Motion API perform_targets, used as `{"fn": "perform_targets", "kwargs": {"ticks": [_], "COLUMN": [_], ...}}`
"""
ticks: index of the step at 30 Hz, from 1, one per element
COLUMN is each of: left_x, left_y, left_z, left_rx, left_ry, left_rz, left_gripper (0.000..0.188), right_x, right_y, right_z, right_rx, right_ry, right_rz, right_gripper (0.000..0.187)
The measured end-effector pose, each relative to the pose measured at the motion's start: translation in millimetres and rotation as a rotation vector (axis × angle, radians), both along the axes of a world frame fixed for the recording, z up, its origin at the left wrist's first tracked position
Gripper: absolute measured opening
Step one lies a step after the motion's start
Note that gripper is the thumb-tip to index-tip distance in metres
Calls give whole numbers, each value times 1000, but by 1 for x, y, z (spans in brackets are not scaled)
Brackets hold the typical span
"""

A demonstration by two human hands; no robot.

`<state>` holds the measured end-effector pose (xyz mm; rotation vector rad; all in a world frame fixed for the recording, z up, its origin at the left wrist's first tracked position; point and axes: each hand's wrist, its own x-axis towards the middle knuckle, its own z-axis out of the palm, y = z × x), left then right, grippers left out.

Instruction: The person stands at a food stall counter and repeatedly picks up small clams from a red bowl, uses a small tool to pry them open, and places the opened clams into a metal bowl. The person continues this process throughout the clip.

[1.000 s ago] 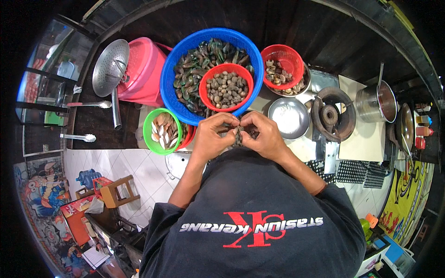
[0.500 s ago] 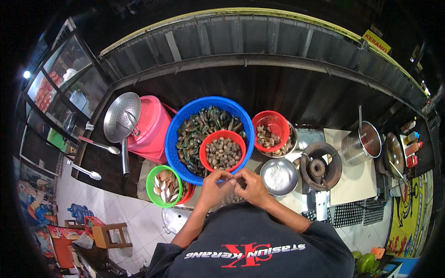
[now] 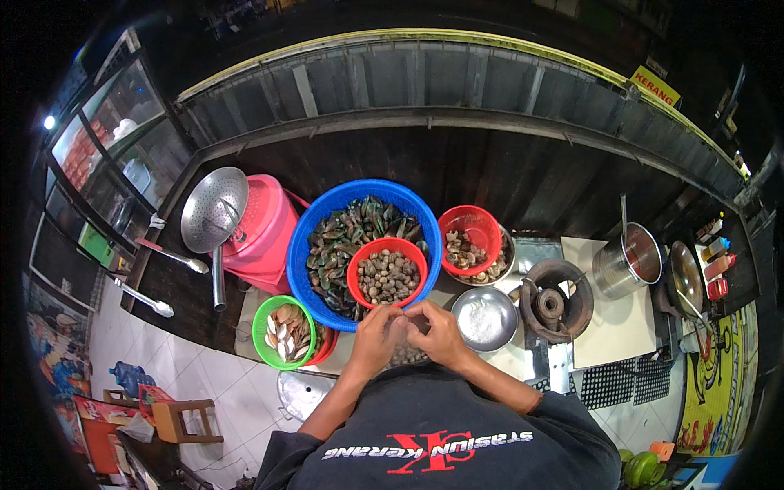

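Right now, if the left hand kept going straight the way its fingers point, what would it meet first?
The left hand points up and slightly right, away from the body. Most likely it would first meet the near rim of the small red plastic basket of clams sitting inside the big blue basket; height above that rim is unclear.

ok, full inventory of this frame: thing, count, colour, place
large basin: 1, blue, centre, full of dark mussels
small basket: 1, red, inside the blue basin, holds brown clams
second basket: 1, red, right of the basin, holds shells
green basket: 1, front left, holds pale shells
bucket: 1, pink, left of the basin
strainer: 1, metal, resting on the bucket
steel bowl: 1, silver, right of the hands
gas burner: 1, dark, right of the bowl
pot: 1, metal, far right
left hand: at the basin's near edge, fingers meeting the right
right hand: beside it; what they pinch is too small to tell
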<state>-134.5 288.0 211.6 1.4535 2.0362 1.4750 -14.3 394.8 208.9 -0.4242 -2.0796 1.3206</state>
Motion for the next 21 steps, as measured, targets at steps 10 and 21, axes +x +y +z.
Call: {"fn": "perform_targets", "kwargs": {"ticks": [10, 21], "left_x": [-1, 10], "left_y": [-10, -11], "left_z": [-8, -5], "left_rx": [-28, 41], "left_ry": [-186, -26], "left_rz": [-33, 71], "left_gripper": [15, 15], "right_x": [6, -3], "right_y": [-16, -23], "right_z": [6, -5], "right_rx": [-99, -131], "right_ry": [-53, -65], "right_rz": [-12, -61], "right_gripper": [20, 19]}}
